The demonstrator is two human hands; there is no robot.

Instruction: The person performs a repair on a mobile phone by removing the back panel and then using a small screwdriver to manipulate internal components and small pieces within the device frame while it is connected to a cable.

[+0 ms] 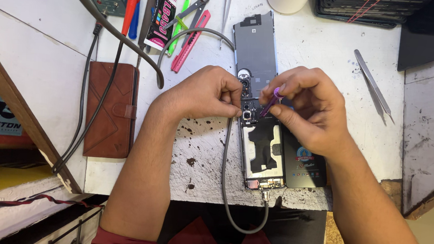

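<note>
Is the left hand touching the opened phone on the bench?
Touching. The head view shows the left hand with its fingers pressed on the edge of the opened phone, near the camera section.

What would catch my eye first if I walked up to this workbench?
At the centre lies an opened phone, its insides bare and a grey cable plugged into its near end. The right hand pinches a small purple tool over it, while the left hand steadies its edge. A brown wallet case lies at left.
</note>
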